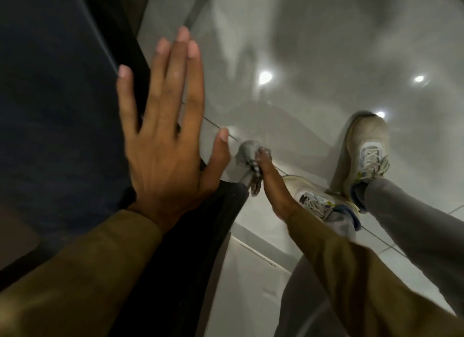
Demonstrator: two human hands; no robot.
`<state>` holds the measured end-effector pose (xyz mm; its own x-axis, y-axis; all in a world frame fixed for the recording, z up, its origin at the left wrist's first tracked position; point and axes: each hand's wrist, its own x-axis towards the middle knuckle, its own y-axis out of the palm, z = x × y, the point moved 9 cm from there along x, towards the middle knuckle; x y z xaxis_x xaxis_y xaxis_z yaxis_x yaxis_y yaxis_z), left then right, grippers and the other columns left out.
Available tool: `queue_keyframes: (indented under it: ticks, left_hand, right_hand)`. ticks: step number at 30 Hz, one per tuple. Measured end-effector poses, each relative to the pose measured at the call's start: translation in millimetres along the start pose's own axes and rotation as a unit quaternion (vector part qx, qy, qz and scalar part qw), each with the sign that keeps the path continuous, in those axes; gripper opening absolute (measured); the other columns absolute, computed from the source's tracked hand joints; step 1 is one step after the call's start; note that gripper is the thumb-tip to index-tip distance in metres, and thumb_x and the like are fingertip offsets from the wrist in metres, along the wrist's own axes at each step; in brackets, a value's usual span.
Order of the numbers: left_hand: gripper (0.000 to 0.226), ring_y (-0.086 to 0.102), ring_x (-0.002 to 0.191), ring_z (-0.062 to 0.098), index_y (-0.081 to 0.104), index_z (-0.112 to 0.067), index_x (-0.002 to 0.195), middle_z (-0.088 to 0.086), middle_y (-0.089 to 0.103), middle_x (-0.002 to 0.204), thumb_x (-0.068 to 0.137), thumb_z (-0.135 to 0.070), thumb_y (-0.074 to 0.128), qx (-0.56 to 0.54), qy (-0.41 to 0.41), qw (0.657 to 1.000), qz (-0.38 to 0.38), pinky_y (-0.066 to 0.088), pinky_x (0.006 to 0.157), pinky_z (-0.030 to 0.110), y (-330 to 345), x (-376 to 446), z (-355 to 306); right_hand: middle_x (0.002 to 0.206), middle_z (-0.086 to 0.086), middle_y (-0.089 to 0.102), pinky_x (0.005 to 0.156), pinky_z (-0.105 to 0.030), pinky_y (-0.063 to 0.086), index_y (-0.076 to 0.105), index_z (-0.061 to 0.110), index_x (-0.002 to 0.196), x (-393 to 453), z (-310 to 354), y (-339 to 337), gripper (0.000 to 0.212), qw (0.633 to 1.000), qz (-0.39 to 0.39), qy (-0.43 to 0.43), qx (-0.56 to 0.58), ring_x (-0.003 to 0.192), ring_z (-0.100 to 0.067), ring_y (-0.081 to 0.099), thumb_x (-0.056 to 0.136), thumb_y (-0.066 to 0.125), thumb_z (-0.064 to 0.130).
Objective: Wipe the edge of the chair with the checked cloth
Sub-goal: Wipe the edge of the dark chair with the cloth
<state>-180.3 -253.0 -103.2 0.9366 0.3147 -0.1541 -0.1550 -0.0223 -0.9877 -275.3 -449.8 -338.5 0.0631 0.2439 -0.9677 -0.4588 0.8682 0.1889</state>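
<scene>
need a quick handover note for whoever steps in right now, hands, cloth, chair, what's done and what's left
Left hand: open, fingers spread, flat against the dark chair near its black edge.
Right hand: low down, shut on the bunched grey checked cloth, at the lower end of the chair's edge.
Done: cannot tell how much is wiped; the picture is blurred.
Left: run the cloth along the rest of the edge, probably.

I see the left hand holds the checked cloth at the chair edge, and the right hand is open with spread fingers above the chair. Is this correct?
Not quite: the hands are swapped. In the head view, the right hand holds the checked cloth in its grip at the lower edge of the dark chair, while the left hand is open with spread fingers above the chair.
</scene>
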Motion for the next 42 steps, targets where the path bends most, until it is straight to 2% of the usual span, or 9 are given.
queue_keyframes:
  ticks: [5,9,15,18,21,27,31,37,42]
  left_hand:
    - [0.079,0.024,0.169,0.032,0.022,-0.001,0.172,0.019,0.029,0.179,0.11,-0.049,0.033,-0.001,0.006,1.0,-0.005,0.001,0.139,0.05,1.1,-1.3,-0.9]
    - [0.079,0.025,0.167,0.035,0.023,0.001,0.17,0.023,0.03,0.178,0.108,-0.046,0.036,-0.028,0.0,0.999,-0.033,0.002,0.139,0.047,-0.1,-2.2,1.7]
    - [0.081,0.021,0.166,0.046,0.023,0.011,0.167,0.034,0.027,0.175,0.105,-0.04,0.038,-0.075,-0.042,0.995,-0.047,0.003,0.14,0.048,-1.8,-1.4,8.2]
    - [0.082,0.02,0.166,0.048,0.02,0.012,0.167,0.036,0.025,0.175,0.106,-0.041,0.039,-0.078,-0.055,0.994,-0.043,0.001,0.14,0.048,-4.2,-1.4,8.9]
    - [0.082,0.018,0.166,0.046,0.017,0.01,0.168,0.036,0.023,0.176,0.107,-0.04,0.04,-0.086,-0.059,0.994,-0.044,0.002,0.141,0.046,-6.8,-2.3,9.8]
    - [0.082,0.019,0.166,0.047,0.018,0.011,0.167,0.036,0.023,0.175,0.106,-0.039,0.039,-0.081,-0.053,0.994,-0.046,0.004,0.141,0.047,-3.1,-2.2,8.9]
    - [0.082,0.018,0.165,0.047,0.017,0.012,0.166,0.038,0.023,0.174,0.106,-0.038,0.038,-0.094,-0.05,0.993,-0.05,0.002,0.141,0.046,-3.3,-2.9,9.3]
    - [0.083,0.018,0.167,0.044,0.014,0.008,0.168,0.035,0.022,0.176,0.107,-0.041,0.038,-0.073,-0.048,0.995,-0.038,0.002,0.141,0.046,-3.7,-2.0,7.9]
    - [0.083,0.016,0.169,0.037,0.008,0.003,0.17,0.027,0.02,0.178,0.107,-0.042,0.04,-0.066,-0.04,0.996,-0.036,0.004,0.141,0.046,-3.1,-2.1,7.0]
  right_hand:
    - [0.162,0.013,0.051,0.118,0.002,0.024,0.042,0.018,0.158,-62.3,-15.4,13.3,0.039,0.999,0.037,-0.038,0.013,0.145,0.015,0.047,0.119,0.035,0.017]
    - [0.176,0.015,0.033,0.132,-0.028,0.025,0.027,0.029,0.172,-54.6,9.7,21.6,0.077,0.994,0.011,-0.111,0.011,0.16,-0.002,0.033,0.105,0.036,0.067]
    - [0.148,-0.023,0.064,0.069,-0.02,0.058,0.053,0.021,0.154,43.4,-20.2,3.8,0.08,0.999,-0.039,-0.021,0.021,0.103,-0.019,0.067,0.099,0.029,0.073]
    - [0.161,0.009,0.058,0.12,-0.028,0.045,0.049,0.032,0.161,1.9,-28.3,8.2,0.062,0.996,-0.037,-0.016,0.075,0.145,-0.007,0.055,0.114,0.023,0.062]
    - [0.128,0.051,0.064,0.104,0.002,0.042,0.057,0.057,0.141,-23.7,-57.3,15.2,0.046,0.994,-0.021,0.072,0.076,0.121,0.032,0.054,0.118,0.036,0.023]
    - [0.18,0.011,0.026,0.137,-0.034,0.019,0.022,0.03,0.173,-13.8,-14.7,9.0,0.08,0.997,0.008,-0.078,-0.002,0.166,-0.009,0.024,0.106,0.028,0.073]
    - [0.174,-0.003,0.039,0.12,-0.036,0.037,0.031,0.028,0.17,57.7,-18.2,-9.1,0.071,1.0,-0.009,-0.005,0.002,0.151,-0.02,0.044,0.11,0.025,0.068]
    - [0.175,0.016,0.033,0.134,-0.025,0.022,0.028,0.03,0.171,-39.9,-4.4,8.3,0.064,0.997,0.021,-0.067,0.016,0.157,0.005,0.034,0.114,0.029,0.058]
    - [0.159,0.033,0.036,0.116,0.003,0.028,0.031,0.035,0.159,-67.2,-12.1,12.4,0.045,0.989,0.076,-0.124,-0.025,0.136,0.036,0.037,0.115,0.039,0.039]
